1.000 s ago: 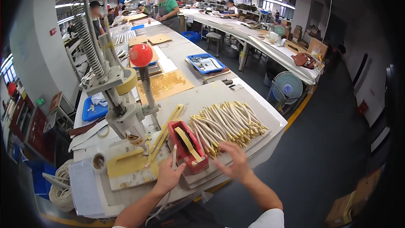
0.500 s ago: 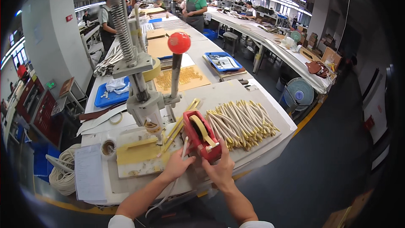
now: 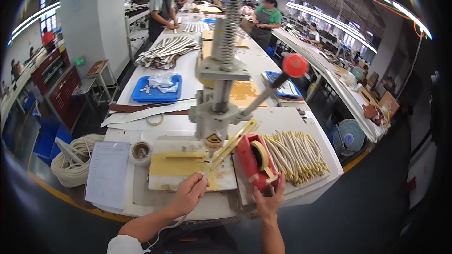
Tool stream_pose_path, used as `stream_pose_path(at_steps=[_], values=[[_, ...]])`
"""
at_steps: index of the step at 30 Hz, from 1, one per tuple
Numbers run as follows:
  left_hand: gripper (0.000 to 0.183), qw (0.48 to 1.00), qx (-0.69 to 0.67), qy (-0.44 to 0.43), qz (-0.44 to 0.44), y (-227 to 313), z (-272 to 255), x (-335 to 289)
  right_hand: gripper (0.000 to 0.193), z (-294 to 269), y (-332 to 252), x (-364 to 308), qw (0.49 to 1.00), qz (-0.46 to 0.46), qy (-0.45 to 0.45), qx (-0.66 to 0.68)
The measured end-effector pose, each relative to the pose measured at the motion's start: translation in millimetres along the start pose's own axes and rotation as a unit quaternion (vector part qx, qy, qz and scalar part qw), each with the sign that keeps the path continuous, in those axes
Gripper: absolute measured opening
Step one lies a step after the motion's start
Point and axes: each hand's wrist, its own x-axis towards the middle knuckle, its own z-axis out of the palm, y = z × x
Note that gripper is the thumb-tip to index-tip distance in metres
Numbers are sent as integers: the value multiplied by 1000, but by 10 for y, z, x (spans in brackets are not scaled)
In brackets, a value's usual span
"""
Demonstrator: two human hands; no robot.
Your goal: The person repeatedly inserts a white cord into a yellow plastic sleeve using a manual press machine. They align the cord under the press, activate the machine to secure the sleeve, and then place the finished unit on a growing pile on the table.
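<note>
The left hand (image 3: 190, 193) pinches a white cord (image 3: 205, 174) near the press (image 3: 217, 115). The right hand (image 3: 270, 202), thumb and fingers parted, spans the front of the tape dispenser (image 3: 247, 160); whether it grips, I cannot tell. Piled cords (image 3: 296, 156) lie alongside.

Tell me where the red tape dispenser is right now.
In the head view, the red tape dispenser sits right of centre, just left of the pile of yellow-tipped cords, with the right hand at its near end.
</note>
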Motion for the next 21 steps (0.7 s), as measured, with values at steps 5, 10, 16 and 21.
stream_pose_path(at_steps=[5, 10, 16, 21], values=[[25, 995, 82, -49, -5, 387, -420, -345, 97, -116, -179, -8, 996, 16, 0, -83], [26, 993, 89, -72, -5, 420, -570, -495, 57, -180, -635, -270, 991, -64, -79, 87], [23, 993, 68, -95, -25, 259, -470, -518, 49, 406, -1212, -11, 787, 260, -409, 381], [21, 983, 114, -127, -62, 143, -623, -679, 21, 566, -1173, -97, 794, 166, -466, 354]])
